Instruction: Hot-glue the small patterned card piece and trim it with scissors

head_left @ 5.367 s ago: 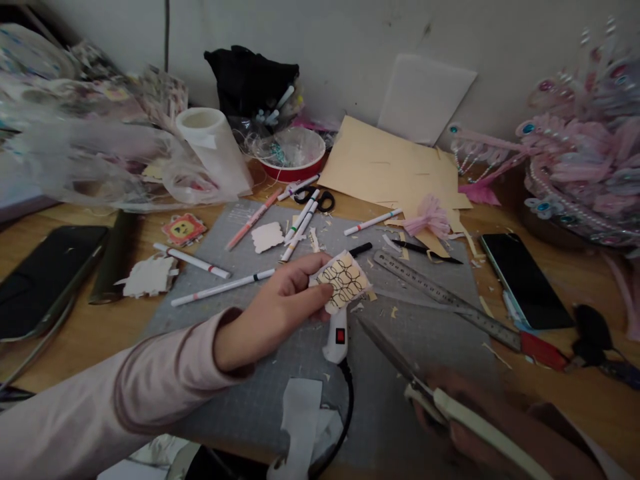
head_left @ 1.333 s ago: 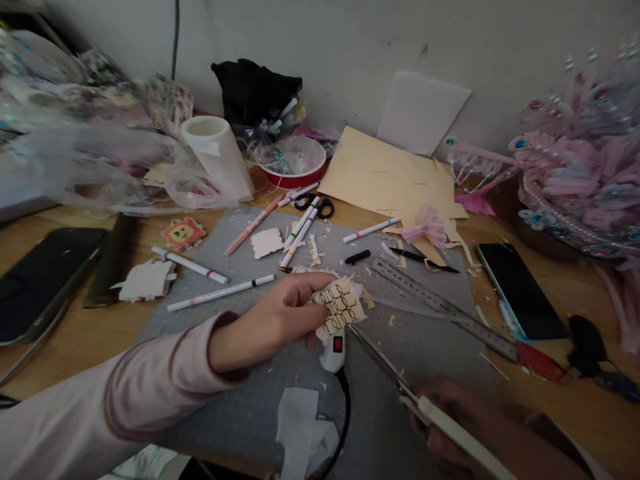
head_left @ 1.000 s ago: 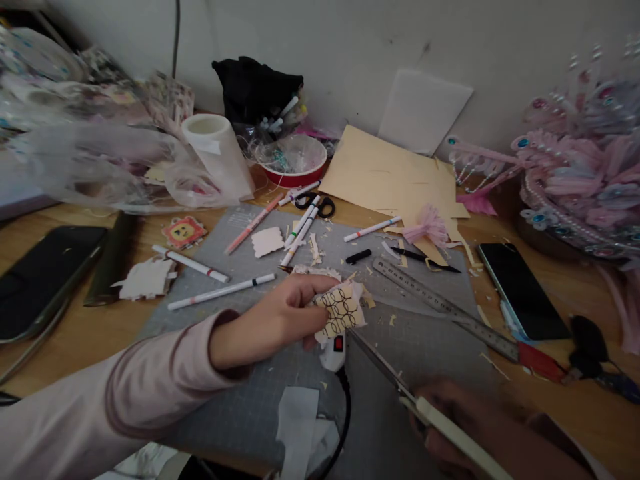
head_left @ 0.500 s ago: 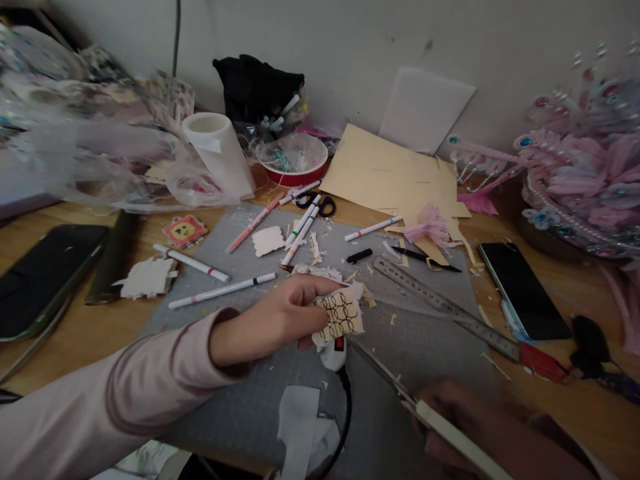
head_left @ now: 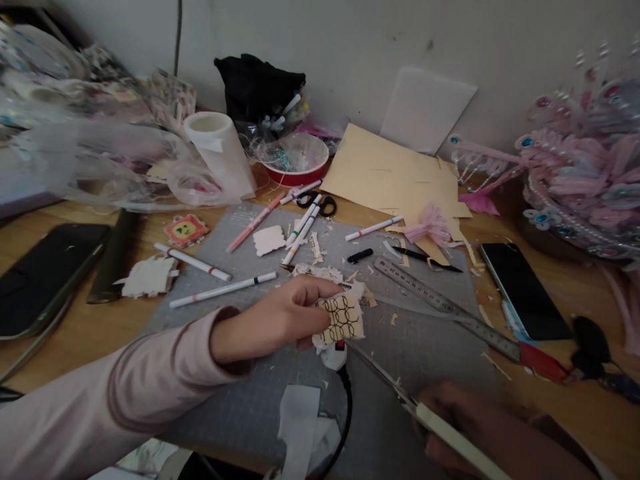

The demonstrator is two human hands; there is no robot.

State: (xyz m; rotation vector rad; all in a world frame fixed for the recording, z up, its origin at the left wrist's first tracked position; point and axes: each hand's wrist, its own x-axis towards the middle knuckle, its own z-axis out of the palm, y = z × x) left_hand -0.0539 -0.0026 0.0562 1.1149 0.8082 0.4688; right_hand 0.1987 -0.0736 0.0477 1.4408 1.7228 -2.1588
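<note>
My left hand [head_left: 280, 313] pinches a small pale-yellow card [head_left: 340, 317] between thumb and fingers. Black overlapping circles are drawn on the card, and its white edges look ragged. At the lower right my right hand [head_left: 450, 413], dark and blurred, is closed on what look like scissors [head_left: 383, 373] with a cream handle. Their metal blades point up and left, with the tip just below the card's lower right corner. Whether they touch the card, I cannot tell. Beneath the card lies a white switch piece [head_left: 334, 357] with a red button and black cable.
A grey cutting mat [head_left: 240, 373] carries markers [head_left: 223, 290], paper scraps and a steel ruler [head_left: 445, 307]. Phones [head_left: 525, 290] lie on both sides. Behind are a white roll [head_left: 220, 157], a red bowl [head_left: 295, 177] and yellow sheets [head_left: 385, 170]. Pink ornaments [head_left: 585, 167] crowd the right.
The card has tilted slightly in my left hand. The scissors' blades have shifted very slightly, and both hands stay in nearly the same place.
</note>
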